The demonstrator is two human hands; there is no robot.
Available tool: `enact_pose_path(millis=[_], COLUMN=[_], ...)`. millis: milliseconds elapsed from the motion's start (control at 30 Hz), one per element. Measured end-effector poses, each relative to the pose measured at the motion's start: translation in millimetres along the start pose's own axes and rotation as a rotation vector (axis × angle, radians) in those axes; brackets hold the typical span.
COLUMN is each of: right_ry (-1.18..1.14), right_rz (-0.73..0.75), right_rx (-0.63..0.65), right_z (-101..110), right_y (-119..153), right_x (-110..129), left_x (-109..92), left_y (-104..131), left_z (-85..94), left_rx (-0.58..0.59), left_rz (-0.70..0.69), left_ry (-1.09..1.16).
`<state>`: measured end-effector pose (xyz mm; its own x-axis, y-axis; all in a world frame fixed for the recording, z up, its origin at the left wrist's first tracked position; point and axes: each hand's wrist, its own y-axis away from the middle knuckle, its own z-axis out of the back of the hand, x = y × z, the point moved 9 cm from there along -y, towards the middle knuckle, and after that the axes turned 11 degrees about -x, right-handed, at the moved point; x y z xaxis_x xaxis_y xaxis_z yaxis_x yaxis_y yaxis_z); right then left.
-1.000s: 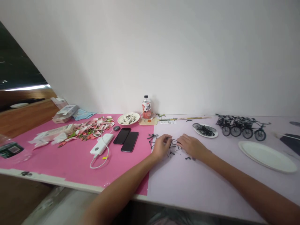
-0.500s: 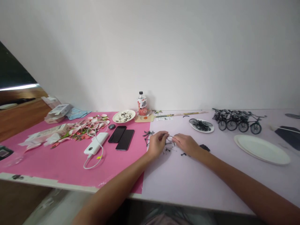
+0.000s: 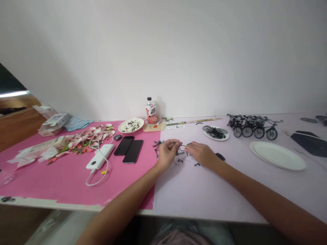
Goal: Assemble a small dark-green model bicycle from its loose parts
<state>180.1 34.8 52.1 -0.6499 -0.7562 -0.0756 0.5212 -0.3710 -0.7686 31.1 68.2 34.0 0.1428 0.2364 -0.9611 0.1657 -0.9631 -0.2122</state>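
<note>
My left hand (image 3: 168, 153) is closed, with thumb and fingertips pinched together over the pale half of the table. Facing it, my right hand (image 3: 200, 153) is closed with its fingertips pressed together. Between them shows a small, thin ring-shaped part (image 3: 182, 148), gripped at its two sides; its kind is too small to tell. Below and beside the hands lie several small black plastic parts (image 3: 180, 160), partly hidden by the fingers. A small black block (image 3: 220, 156) rests by my right wrist.
Miniature black bicycles (image 3: 251, 126) stand in a row at the right. Nearby are a plate of black wheels (image 3: 216, 133) and stacked white oval plates (image 3: 278, 156). Leftward lie two phones (image 3: 133, 151), a power bank (image 3: 100, 156), pink petals (image 3: 93, 137) and a bottle (image 3: 151, 112).
The whole view has shifted slightly, so the table items sit further left. My hands stay close together with the ring-shaped part between them.
</note>
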Motion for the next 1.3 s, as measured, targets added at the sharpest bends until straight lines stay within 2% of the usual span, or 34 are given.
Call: enact_pose_path(millis=[67,133,233,300,400,500,600,700,800,900,1000,1067,1133,1200,1300], right_ry=[-0.1,-0.249,-0.618,-0.919,-1.221,-1.234,-1.005,-0.596,-0.274,-0.098,0.003,0.013,-0.043,-0.183,-0.591], right_rz=[-0.147,-0.376,-0.812,-1.06,-1.231,-1.244,-1.134,-0.841,-0.523,-0.232,-0.064,-0.057,-0.146,-0.345,-0.817], right_rx=[0.014,0.045,0.173,0.232,0.226,0.221,0.157,0.068,0.028,-0.007,-0.002,-0.001,0.008,0.035,0.126], right_z=[1,0,-15,-27,-38,-42,-32,-9,4,10,11,12,11,7,-13], right_y=[0,2,16,27,31,33,29,16,5,0,0,-1,-2,-1,15], right_x=[-5,-12,-12,-3,6,1,-12,-18,-12,0,9,10,8,1,-7], left_x=[-1,-1,-1,-3,-6,-7,-7,-6,-6,-5,-5,-3,-1,0,-3], left_y=[1,3,6,7,7,7,6,6,5,4,3,3,3,5,8], left_z=[-0.1,-0.8,-1.9,-2.3,-4.0,-5.4,-5.5,-4.4,-2.6,-1.9,-2.6,-2.7,-2.6,-2.5,-2.2], left_rx=[-0.009,-0.009,-0.008,-0.008,0.005,0.015,0.018,0.021,0.022,0.026,0.028,0.018,0.006,-0.005,-0.02], left_rz=[0.003,0.011,0.0,-0.031,-0.078,-0.095,-0.095,-0.086,-0.069,-0.044,-0.028,-0.013,0.007,0.011,-0.031], left_ry=[0.003,0.005,0.005,-0.004,-0.026,-0.04,-0.039,-0.037,-0.05,-0.058,-0.015,0.012,0.03,0.041,0.022])
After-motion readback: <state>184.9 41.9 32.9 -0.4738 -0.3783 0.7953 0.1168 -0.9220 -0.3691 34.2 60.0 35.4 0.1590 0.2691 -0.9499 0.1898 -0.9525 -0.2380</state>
